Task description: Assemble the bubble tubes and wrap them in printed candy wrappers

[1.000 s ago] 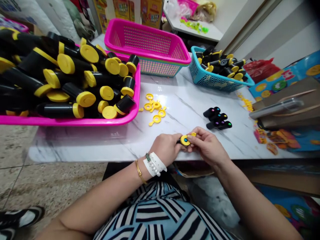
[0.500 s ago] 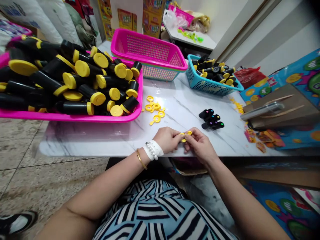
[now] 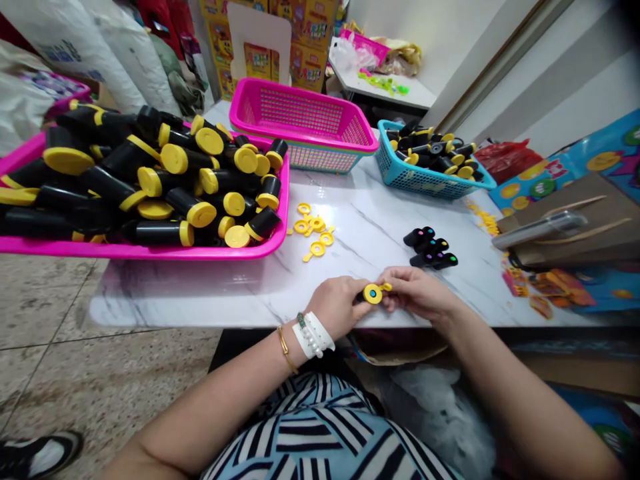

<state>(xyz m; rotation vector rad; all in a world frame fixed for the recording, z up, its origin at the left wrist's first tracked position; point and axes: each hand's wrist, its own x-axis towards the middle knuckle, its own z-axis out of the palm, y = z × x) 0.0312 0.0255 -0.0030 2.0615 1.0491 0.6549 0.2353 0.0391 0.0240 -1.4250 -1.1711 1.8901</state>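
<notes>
My left hand (image 3: 341, 305) and my right hand (image 3: 419, 293) meet at the near edge of the white marble table (image 3: 200, 287). Between them they pinch a small black tube capped by a yellow ring (image 3: 373, 293) with a blue dot at its centre. Both hands are closed on it. Several loose yellow rings (image 3: 313, 230) lie on the table ahead of my left hand. A few black tubes with coloured tips (image 3: 431, 248) lie just beyond my right hand.
A pink basket (image 3: 150, 251) heaped with black and yellow tubes fills the left. An empty pink basket (image 3: 305, 120) and a blue basket (image 3: 425, 177) of small parts stand at the back. A brown box (image 3: 575, 230) sits at the right.
The hands stayed together at the table edge. The piece was turned, so the ring's face with the blue dot shows toward me again. The camera shifted slightly.
</notes>
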